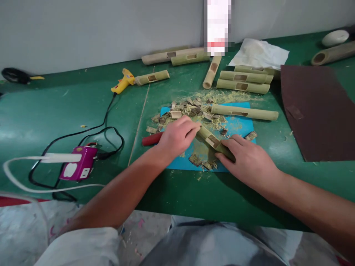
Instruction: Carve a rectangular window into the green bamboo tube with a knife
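Both hands are on a green bamboo tube [205, 133] with a rectangular opening cut in its side, slanting over a blue mat [241, 125]. My left hand [177, 135] is closed at the tube's far left end, its fingertips hidden in part. Around the near right end wrap the thumb and fingers of my right hand [246, 157]. A red handle [152, 139] shows beside my left hand; the rest of that tool is hidden. Behind the hands, another cut bamboo tube [244, 112] rests on the mat. Chips and shavings [191, 109] are heaped at the mat's back left.
A yellow glue gun [123, 81] touches a short bamboo piece [152, 78]; its cord runs to a purple power adapter [79, 162]. More cut tubes [242, 87] lie at the back, near white tissue [259, 53]. A dark brown sheet [318, 114] lies right.
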{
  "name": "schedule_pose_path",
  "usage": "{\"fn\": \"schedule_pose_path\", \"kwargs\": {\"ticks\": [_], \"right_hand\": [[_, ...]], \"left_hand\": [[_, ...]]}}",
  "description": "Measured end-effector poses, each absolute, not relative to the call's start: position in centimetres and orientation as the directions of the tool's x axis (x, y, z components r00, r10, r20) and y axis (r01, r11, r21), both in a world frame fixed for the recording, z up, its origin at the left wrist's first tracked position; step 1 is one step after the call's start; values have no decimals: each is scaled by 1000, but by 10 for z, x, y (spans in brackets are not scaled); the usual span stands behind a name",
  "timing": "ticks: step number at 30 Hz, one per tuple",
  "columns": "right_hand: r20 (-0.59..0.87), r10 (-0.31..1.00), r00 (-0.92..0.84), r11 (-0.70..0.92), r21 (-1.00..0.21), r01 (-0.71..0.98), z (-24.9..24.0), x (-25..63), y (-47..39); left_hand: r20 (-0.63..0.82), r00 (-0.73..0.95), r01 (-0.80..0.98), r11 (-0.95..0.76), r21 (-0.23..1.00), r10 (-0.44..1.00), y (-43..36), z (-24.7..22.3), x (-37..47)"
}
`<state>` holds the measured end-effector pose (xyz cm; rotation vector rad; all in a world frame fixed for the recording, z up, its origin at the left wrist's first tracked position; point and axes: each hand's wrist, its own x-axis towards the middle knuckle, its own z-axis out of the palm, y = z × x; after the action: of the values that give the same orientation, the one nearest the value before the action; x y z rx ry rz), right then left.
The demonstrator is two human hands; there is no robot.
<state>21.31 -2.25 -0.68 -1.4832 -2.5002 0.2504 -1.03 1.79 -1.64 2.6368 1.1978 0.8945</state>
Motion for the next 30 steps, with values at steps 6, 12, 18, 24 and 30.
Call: {"fn": "schedule_pose_path", "kwargs": {"ticks": [6, 12, 18, 24, 30], "right_hand": [[130, 875, -466, 484, -246, 840, -7, 213, -24], [141, 870, -472, 493, -246, 835, -8, 213, -23], [133, 872, -470, 489, -261, 832, -7, 214, -23], [134, 878, -460, 479, -265, 837, -5, 214, -23], [118, 882, -457, 472, -254, 844, -5, 214, -24]], "left_hand": [[462, 526, 647, -689, 328, 714, 17, -18, -11], [458, 513, 659, -675, 330, 725, 17, -17, -11], [469, 546, 624, -711, 324, 694, 19, -15, -10], [452, 560, 635, -710, 304, 694, 18, -16, -12], [450, 569, 631, -717, 297, 688, 17, -16, -12]]}}
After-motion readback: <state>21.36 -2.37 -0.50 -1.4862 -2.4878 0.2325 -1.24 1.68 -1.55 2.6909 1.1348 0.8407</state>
